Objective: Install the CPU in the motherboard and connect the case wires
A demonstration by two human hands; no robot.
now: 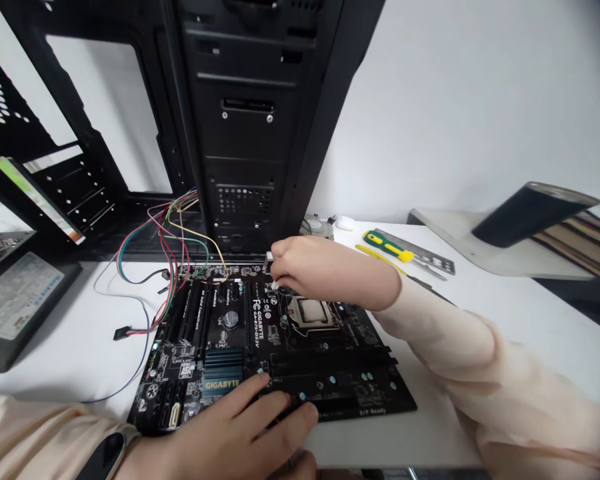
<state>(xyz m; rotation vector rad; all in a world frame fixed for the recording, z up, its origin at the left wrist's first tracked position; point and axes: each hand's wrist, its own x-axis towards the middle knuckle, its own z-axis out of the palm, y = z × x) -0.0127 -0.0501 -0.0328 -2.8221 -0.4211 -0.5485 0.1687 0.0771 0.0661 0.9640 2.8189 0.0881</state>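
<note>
A black Gigabyte motherboard (290, 347) lies flat on the white table, with a bare square processor (314, 311) in its socket. Across its near edge rests my left hand (240, 427), fingers stretched out and spread, fingertips touching the board. My right hand (295, 267) is over the far edge by the metal ports, its fingers curled together. Just under those fingers a small white bit (275, 285) shows; I cannot tell what it is or whether it is held. A blue heatsink (223, 373) and a round coin battery (231, 320) sit near my left hand.
An open black computer case (240, 133) stands behind the board. Colored wires (167, 250) hang from it beside the board. At the left is a power supply unit (20, 307). A green-and-yellow screwdriver (387, 245), a fan (317, 227) and a dark cylinder (530, 213) lie rightward.
</note>
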